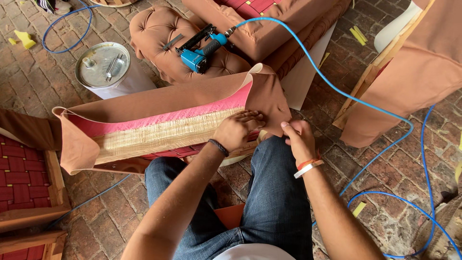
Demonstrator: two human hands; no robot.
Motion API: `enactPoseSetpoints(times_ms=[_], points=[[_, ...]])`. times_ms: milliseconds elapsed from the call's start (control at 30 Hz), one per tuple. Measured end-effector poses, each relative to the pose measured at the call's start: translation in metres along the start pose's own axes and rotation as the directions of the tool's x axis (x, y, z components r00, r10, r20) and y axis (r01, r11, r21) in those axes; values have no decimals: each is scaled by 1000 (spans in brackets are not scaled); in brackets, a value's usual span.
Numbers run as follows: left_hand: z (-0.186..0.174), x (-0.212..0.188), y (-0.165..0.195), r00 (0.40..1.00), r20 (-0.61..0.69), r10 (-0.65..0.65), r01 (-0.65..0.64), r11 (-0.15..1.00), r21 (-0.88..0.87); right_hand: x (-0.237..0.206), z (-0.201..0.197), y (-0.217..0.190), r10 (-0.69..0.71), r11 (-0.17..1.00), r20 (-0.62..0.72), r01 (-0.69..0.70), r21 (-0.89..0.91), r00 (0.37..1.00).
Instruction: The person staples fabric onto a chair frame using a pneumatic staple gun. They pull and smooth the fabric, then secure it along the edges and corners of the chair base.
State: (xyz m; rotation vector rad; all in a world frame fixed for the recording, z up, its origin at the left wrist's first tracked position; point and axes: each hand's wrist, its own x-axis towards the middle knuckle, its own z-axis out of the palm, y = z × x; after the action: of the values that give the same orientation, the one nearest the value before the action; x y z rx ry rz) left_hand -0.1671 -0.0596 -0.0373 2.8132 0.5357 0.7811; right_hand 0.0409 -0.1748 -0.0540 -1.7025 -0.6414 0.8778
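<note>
A long furniture part (163, 132) lies across my lap, its wooden face showing with pink lining above and brown fabric (159, 98) folded back over it. My left hand (237, 128) presses flat on the fabric at the part's right end, fingers closed together. My right hand (297, 137) pinches the brown fabric corner (272, 103) just beside it. A blue pneumatic stapler (198, 52) rests on a tufted brown cushion (161, 33) beyond the part, out of both hands.
A blue air hose (365, 108) runs from the stapler across the brick floor (385, 183) to the right. A round metal can (103, 65) stands at the upper left. Upholstered frames sit at left (24, 178) and right (414, 72).
</note>
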Motion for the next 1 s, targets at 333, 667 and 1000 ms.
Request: enactPoseSetpoints(times_ms=[333, 667, 1000], points=[[-18, 2, 8, 996, 35, -78, 82, 988, -133, 8, 28, 45, 89, 952, 87, -111, 287, 992], [-14, 67, 22, 894, 315, -319, 273, 945, 182, 35, 28, 65, 52, 967, 149, -86, 238, 988], [12, 73, 9, 849, 375, -372, 267, 915, 304, 22, 14, 9, -470, 839, -111, 405, -364, 875]])
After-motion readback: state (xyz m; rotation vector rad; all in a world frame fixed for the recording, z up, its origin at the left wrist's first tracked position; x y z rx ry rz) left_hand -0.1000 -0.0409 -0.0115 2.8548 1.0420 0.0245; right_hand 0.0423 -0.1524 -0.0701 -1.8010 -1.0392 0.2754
